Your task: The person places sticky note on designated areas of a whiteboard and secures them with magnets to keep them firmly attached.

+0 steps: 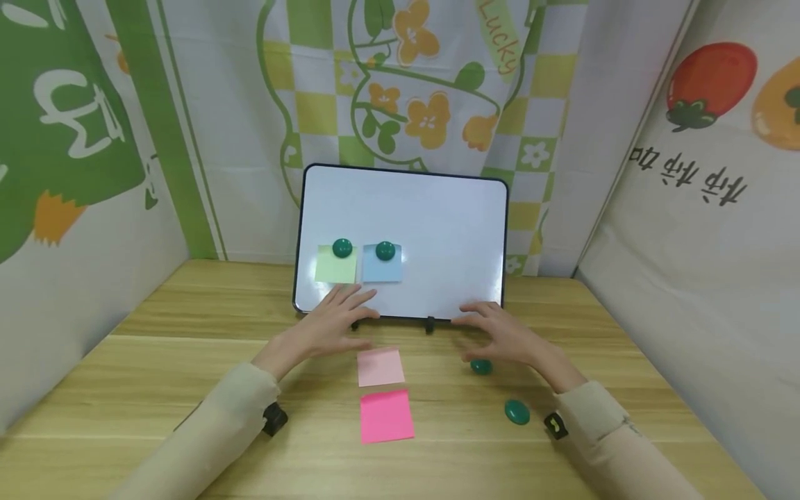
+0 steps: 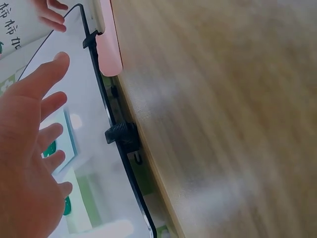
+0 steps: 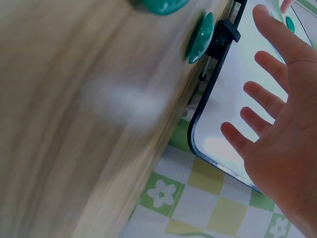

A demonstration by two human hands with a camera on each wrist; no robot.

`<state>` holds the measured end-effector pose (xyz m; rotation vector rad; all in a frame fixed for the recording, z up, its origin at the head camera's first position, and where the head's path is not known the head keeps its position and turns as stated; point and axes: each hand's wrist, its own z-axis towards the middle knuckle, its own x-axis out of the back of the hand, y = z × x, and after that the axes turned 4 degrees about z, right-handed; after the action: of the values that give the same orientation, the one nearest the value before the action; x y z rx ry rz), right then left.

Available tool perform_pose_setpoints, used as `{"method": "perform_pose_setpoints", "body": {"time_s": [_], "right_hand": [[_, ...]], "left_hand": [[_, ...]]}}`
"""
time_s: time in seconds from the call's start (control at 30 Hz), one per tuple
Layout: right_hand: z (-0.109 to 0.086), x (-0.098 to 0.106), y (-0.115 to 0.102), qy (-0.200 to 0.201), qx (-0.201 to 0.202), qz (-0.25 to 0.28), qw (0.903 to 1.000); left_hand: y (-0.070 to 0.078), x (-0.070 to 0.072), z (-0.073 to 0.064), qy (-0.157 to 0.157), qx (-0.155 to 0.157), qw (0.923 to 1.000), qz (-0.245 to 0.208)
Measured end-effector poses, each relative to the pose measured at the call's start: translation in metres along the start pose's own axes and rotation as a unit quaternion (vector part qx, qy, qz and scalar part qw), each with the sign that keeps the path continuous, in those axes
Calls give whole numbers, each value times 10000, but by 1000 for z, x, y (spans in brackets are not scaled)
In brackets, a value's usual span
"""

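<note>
My left hand (image 1: pixel 328 323) hovers in front of the whiteboard's lower left, fingers spread, nothing in it. On the right, my right hand (image 1: pixel 500 333) is held the same way before the lower right corner, partly over a green magnet (image 1: pixel 480 367). The whiteboard (image 1: pixel 450 236) stands upright on small black clips (image 1: pixel 430 324). On it, a light green sticky note (image 1: pixel 335 269) and a light blue sticky note (image 1: pixel 382 271) each sit under a round green magnet. Between the hands, a pale pink sticky note (image 1: pixel 380 368) lies on the table above a bright pink sticky note (image 1: pixel 387 418).
Another green magnet (image 1: pixel 517 412) lies on the wooden table (image 1: pixel 456 458), near the right sleeve. Behind the whiteboard hangs a checked, flowered curtain (image 1: pixel 431 90). Printed cloth walls (image 1: pixel 700 229) close in both sides.
</note>
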<state>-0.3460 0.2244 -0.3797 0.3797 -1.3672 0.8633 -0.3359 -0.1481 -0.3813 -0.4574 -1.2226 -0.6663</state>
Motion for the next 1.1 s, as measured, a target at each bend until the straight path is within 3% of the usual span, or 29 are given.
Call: {"method": "perform_pose_setpoints", "body": {"time_s": [0.37,0.73,1.1], "right_hand": [[-15,-1,3,-501,-131,109,9986],[-21,-2,7,-641,-130,216,9976],[-30,-1,12,-1077,-559,889,9886]], "left_hand": [[-1,-3,-7,-697,50,9972,-282],[-1,0,-13,-822,101,9956,-429],[-3,1,-13,-895,82,9941,-605]]}}
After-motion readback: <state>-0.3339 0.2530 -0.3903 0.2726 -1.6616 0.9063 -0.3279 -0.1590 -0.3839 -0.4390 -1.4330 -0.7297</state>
